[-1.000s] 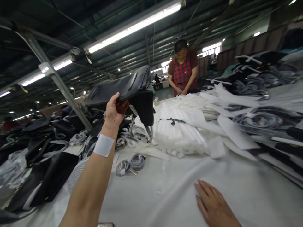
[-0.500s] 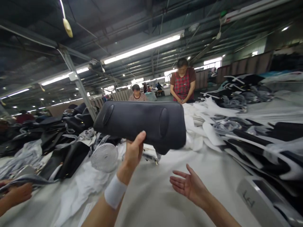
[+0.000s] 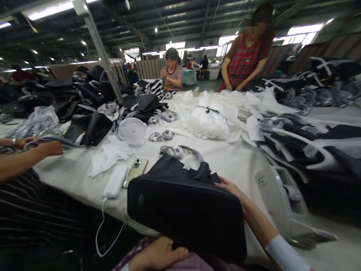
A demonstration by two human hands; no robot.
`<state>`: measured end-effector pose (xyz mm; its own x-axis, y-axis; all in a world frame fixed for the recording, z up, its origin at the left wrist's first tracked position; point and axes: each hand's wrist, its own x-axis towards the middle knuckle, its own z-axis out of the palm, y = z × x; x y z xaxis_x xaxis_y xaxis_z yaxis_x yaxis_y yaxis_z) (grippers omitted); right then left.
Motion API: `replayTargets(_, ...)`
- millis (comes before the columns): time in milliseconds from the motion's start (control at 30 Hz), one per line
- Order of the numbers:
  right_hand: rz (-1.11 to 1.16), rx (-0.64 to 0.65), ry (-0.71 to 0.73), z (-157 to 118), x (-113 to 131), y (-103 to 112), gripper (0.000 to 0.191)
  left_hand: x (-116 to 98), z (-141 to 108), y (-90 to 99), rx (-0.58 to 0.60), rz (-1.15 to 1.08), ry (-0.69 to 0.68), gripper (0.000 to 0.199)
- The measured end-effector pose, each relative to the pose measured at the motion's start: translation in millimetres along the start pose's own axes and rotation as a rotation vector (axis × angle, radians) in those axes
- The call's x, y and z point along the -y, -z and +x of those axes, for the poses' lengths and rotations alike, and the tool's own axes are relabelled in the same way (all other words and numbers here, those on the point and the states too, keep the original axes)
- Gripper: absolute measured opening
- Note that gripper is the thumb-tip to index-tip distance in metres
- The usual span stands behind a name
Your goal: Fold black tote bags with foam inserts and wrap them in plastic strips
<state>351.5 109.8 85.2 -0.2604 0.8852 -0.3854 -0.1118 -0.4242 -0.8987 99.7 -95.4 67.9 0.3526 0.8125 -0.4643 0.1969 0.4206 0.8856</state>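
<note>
Head view: black bag [image 3: 183, 210] is tilted at the near edge of the tabletop [image 3: 235, 160], base turned toward the camera.
Right hand [image 3: 232, 190]: laid, fingers extended, against the bag's upper right edge; grip cannot be told.
Left hand [image 3: 159, 254]: placed at the bag's lower edge, fingers partly hidden; grip cannot be told.
Phone [image 3: 138, 169]: laid left of the bag.
</note>
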Motion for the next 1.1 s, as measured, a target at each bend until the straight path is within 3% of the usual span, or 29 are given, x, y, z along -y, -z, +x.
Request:
replayTargets(100,0.012,0.0,-0.146,3,-5,2,0.029,21,-25,31.4,0.017,-0.073,-0.058,0.057)
replayTargets(167,0.013,-0.022,-0.187,6,-8,1,0.033,40,-42,60.2,-0.128,-0.143,0.017,0.058)
replayTargets(200,0.003,-0.026,-0.18,8,-11,0,0.034,49,-51,75.6,-0.271,-0.181,0.068,0.058)
replayTargets(267,-0.022,-0.036,-0.141,12,-17,-5,0.036,61,-64,104.0,-0.686,-0.249,0.075,0.052)
replayTargets(333,-0.043,-0.063,-0.086,17,-24,-12,0.035,64,-67,122.8,-1.044,-0.268,-0.044,0.049)
replayTargets(367,-0.051,-0.084,-0.058,21,-27,-14,0.034,62,-64,126.8,-1.114,-0.264,-0.12,0.055)
replayTargets(433,-0.063,-0.12,-0.006,31,-27,-18,0.035,53,-52,123.1,-1.059,-0.253,-0.241,0.069)
replayTargets(500,-0.087,-0.149,0.065,44,-20,-17,0.041,41,-36,107.6,-0.956,-0.254,-0.289,0.073)
replayTargets(633,-0.197,-0.23,0.228,68,5,-2,0.056,26,-15,70.9,-0.887,-0.253,-0.237,0.073)
replayTargets(733,-0.37,-0.291,0.249,71,11,17,0.051,26,-11,61.7,-0.801,-0.284,-0.199,0.064)
replayTargets(833,-0.551,-0.314,0.204,61,5,35,0.037,28,-12,70.3,-0.76,-0.337,-0.161,0.06)
replayTargets(933,-0.668,-0.374,0.18,47,7,43,0.037,20,-11,89.8,-0.722,-0.507,-0.117,0.074)
replayTargets(1033,-0.771,-0.434,0.2,35,23,34,0.039,-2,-3,114.5,-0.616,-0.632,-0.029,0.076)
replayTargets(1100,-0.774,-0.353,0.128,30,38,20,0.045,-22,10,129.7,-0.519,-0.626,-0.007,0.064)
